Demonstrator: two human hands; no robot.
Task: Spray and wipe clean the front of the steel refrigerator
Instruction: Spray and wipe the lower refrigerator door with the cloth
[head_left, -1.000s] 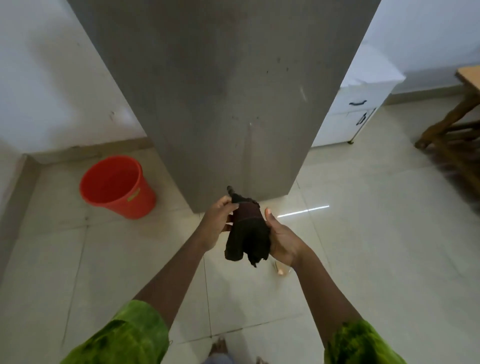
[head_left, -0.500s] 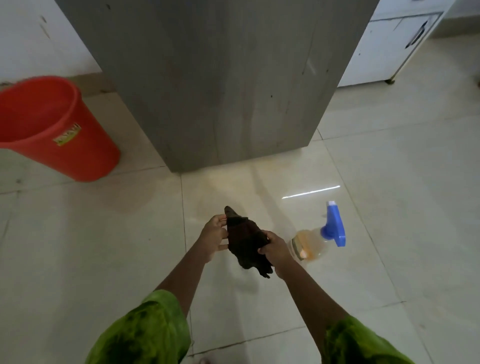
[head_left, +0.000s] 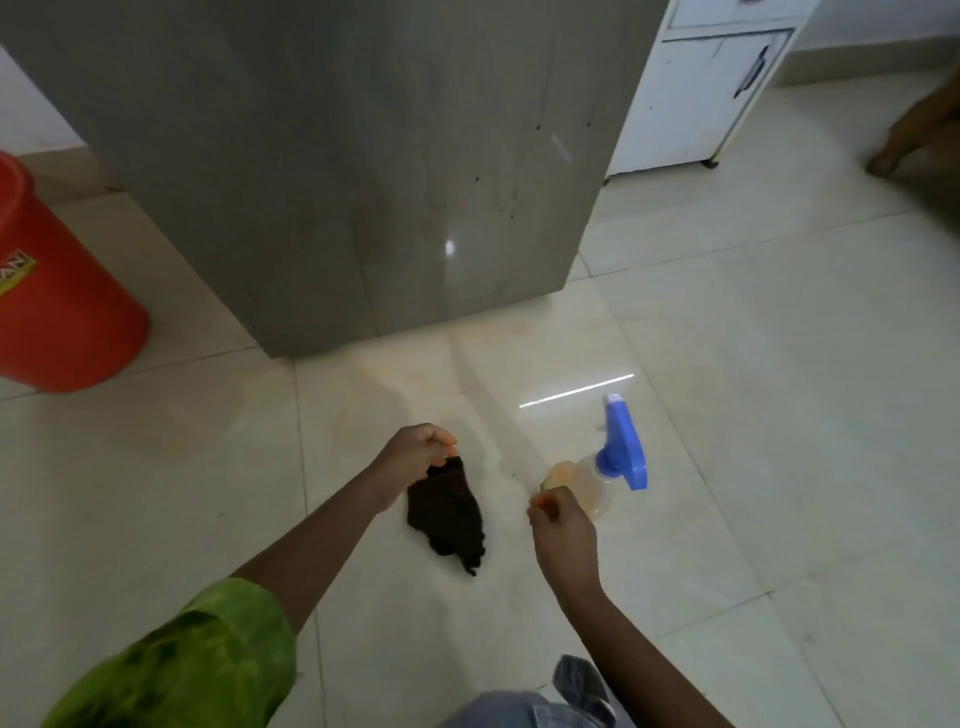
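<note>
Refrigerator front (head_left: 363, 156) stands at the top of the view, a grey steel panel reaching down to the floor (head_left: 753, 415), with dark specks and a faint streak on its lower right part. So, by my reading, the cleaning there is not yet done.

The left hand (head_left: 415, 452) pinches the top edge of a dark cloth (head_left: 447, 514), which hangs down close to the tiles; I cannot tell whether its lower end touches them. The right hand (head_left: 563, 525) has its fingers curled in and grips nothing I can see. It sits just beside the base of the spray bottle (head_left: 597, 478), which is on the floor with its blue trigger head pointing away from the person.

Several things could go wrong from here:
- A hasty grab at the clear, rounded body could knock the bottle over.
- If the cloth drags on the tiles it may pick up grit, and that could scratch or smear the steel.
- Spray that misses the panel would land on glossy tiles and make them slippery near the person's feet.

A red bucket (head_left: 57, 291) stands to the left and a white cabinet (head_left: 696, 98) to the right, both clear of the reach.
</note>
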